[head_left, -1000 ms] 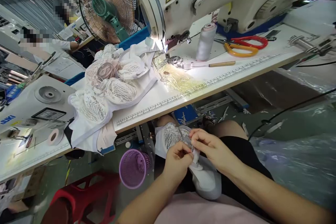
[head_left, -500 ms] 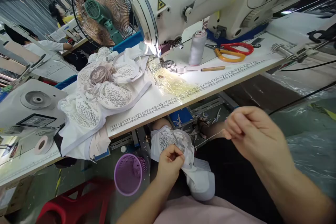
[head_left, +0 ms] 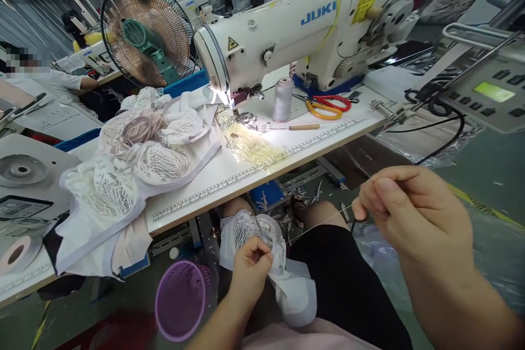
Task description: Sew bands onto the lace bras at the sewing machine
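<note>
A white lace bra (head_left: 293, 290) hangs over the lap, its lace cups toward the table edge. My left hand (head_left: 252, 268) is closed in a pinch on the bra near its middle. Raised at the right, my right hand (head_left: 400, 202) pinches a thin thread (head_left: 324, 222) that runs slanting back toward the bra. More lace bras (head_left: 162, 161) lie in a pile on the white table (head_left: 197, 197), left of the sewing machine (head_left: 254, 38), whose lamp is lit.
A thread spool (head_left: 283, 99), scissors with red and orange handles (head_left: 324, 109) and a wooden-handled tool (head_left: 303, 127) lie by the machine. A purple basket (head_left: 180, 301) stands below. Behind are a fan (head_left: 143, 33) and a person at the left. A control panel (head_left: 492, 90) is at right.
The camera view has turned, so the machine and table sit further left and more of the right side shows. The thread from my right hand is stretched longer and straighter.
</note>
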Tool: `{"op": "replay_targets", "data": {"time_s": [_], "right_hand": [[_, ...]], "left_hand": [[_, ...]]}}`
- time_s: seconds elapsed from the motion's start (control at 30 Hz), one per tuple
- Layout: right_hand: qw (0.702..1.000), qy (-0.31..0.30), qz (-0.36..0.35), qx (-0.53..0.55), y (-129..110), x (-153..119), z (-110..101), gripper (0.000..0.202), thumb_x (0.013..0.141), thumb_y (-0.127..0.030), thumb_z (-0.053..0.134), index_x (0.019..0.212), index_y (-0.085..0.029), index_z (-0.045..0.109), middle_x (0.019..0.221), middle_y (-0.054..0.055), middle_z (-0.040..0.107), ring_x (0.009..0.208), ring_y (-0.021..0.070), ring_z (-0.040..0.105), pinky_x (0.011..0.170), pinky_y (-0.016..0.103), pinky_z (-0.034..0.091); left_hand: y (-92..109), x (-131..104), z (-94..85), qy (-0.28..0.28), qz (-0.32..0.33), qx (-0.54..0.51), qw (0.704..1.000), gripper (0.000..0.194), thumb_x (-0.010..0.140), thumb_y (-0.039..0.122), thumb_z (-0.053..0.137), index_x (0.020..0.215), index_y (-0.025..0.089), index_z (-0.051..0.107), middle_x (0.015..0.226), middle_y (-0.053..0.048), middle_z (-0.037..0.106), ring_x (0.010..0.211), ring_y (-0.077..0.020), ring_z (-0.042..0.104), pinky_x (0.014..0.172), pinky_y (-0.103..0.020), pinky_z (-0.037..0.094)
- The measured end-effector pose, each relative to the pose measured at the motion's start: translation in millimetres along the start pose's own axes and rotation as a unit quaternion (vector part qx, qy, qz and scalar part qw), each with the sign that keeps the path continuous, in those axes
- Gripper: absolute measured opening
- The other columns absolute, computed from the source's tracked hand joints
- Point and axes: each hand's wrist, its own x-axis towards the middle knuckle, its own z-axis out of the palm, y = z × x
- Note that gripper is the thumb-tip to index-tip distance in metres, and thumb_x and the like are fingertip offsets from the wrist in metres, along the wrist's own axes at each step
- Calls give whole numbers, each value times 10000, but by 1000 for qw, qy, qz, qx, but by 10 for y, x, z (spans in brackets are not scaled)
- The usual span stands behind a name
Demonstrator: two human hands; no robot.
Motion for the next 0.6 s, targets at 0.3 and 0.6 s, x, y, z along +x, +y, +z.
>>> {"op": "replay_targets", "data": {"time_s": [0.3,0.6], "right_hand": [[983,-111,140,-36,197,396,39,107,771,-299,576,786,-214,513,495,-86,380,425,59,337,439,214,431],[930,-247,236,-134,426,953,701,163,700,-322,541,709,-205,427,583,-42,552,498,86,517,516,244,473]], "left_hand": [[38,35,-73,5,6,-9,1000,64,558,159,526,522,160,472,492,51,402,494,-72,324,495,-206,235],[108,209,-398,33,-1,-57,998,69,534,148,547,536,157,478,462,60,404,424,-49,290,449,-199,188]]}}
